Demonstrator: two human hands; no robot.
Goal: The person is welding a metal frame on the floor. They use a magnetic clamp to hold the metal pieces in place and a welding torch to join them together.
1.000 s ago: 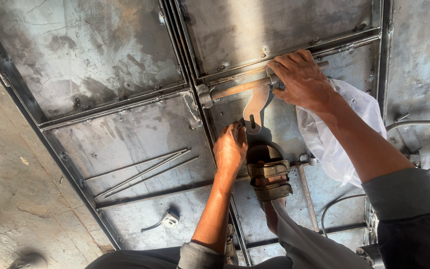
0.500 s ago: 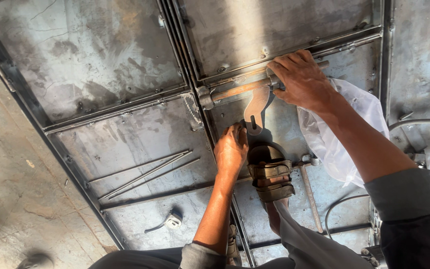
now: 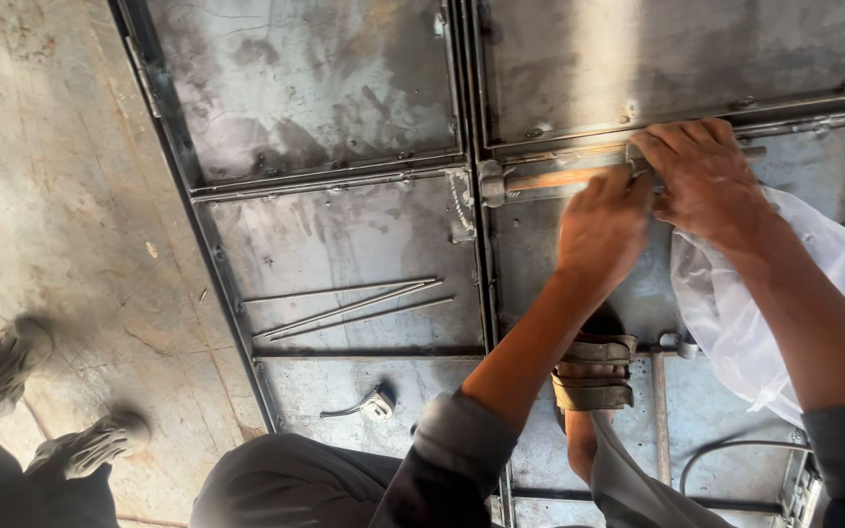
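Both hands, left hand and right hand, apparently closed on sliding door bolt, axis left-right across steel door.

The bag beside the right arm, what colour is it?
The plastic bag is translucent white, crumpled, seen in the head view.

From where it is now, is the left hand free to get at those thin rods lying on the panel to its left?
Probably yes. The left hand rests by the bar, and the thin rods lie loose on the next panel, with only a low frame rib between them and nothing covering them.
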